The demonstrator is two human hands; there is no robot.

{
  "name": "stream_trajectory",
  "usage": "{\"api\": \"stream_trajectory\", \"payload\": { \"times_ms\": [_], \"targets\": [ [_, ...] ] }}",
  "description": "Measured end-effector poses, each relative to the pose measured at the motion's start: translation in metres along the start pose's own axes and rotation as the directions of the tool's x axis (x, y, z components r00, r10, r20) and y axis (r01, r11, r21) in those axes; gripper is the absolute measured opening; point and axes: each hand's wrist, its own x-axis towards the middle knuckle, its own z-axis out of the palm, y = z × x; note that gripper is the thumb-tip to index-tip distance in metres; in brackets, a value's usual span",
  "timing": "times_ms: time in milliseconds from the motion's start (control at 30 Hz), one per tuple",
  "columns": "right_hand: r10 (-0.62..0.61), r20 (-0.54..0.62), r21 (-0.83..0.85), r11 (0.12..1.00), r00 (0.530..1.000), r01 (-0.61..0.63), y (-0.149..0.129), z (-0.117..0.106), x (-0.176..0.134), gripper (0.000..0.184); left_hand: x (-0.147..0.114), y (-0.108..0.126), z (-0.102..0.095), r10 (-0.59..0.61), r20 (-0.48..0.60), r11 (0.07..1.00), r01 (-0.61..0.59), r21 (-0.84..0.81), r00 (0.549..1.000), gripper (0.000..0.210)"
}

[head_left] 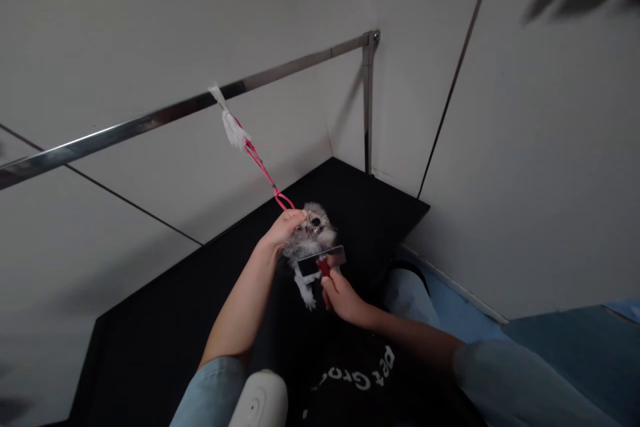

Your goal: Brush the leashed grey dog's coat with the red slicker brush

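White device (260, 400) nearest; right grip (345, 297) wraps red-handled brush (324, 263), left grip (284, 228) clasps dog's head (323, 232).

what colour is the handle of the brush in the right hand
Red; the brush handle in the right hand shows best in the head view.
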Motion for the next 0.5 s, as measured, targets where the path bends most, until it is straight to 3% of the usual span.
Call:
{"api": "stream_trajectory", "payload": {
  "times_ms": [133, 367, 500],
  "targets": [
    [0.163, 0.088, 0.005, 0.986, 0.983, -0.164, -0.006, 0.0, -0.02, 0.017, -0.003, -0.001, -0.001, -0.002, 0.034, 1.0, 0.002, 0.012, 0.999, 0.053],
    [0.218, 0.164, 0.021, 0.974, 0.962, -0.225, -0.018, -0.009, -0.034, 0.025, -0.006, 0.0, -0.002, -0.004, 0.076, 1.0, 0.002, 0.022, 0.997, 0.051],
    [0.324, 0.231, -0.013, 0.944, 0.917, -0.33, -0.029, -0.022, -0.045, 0.025, -0.008, 0.001, -0.001, 0.004, 0.051, 1.0, -0.004, -0.001, 0.999, 0.054]
  ]
}}
